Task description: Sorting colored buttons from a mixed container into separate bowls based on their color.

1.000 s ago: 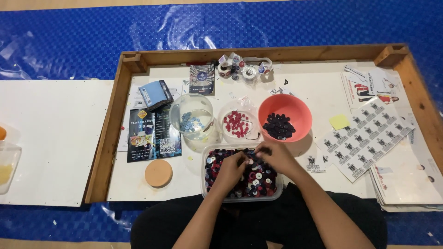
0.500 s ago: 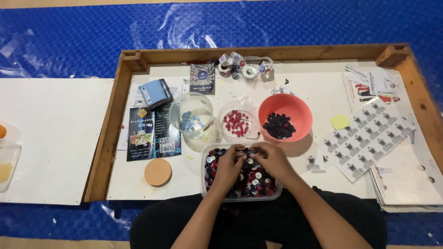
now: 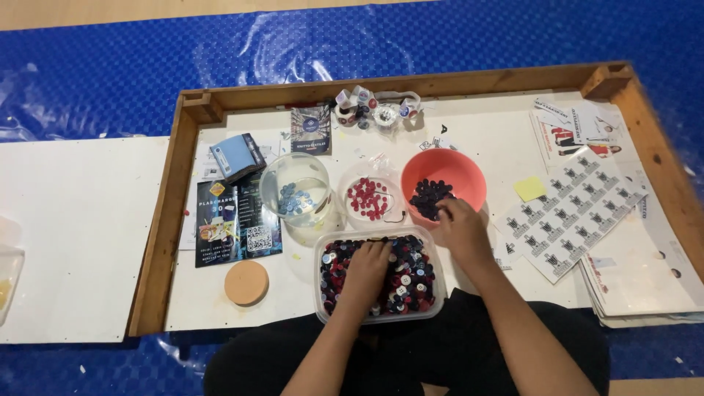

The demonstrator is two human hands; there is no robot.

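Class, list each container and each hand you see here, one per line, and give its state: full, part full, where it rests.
Clear tub: open, heaped with mixed buttons.
Coral bowl: dark buttons inside.
Glass jar: open, some blue buttons.
Small clear bowl: red buttons.
Left hand: in the tub.
Right hand: at the coral bowl's rim.

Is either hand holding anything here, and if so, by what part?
It cannot be told. The left hand rests in the tub of mixed buttons; the right hand is at the rim of the coral bowl. Any button between fingertips is too small to see.
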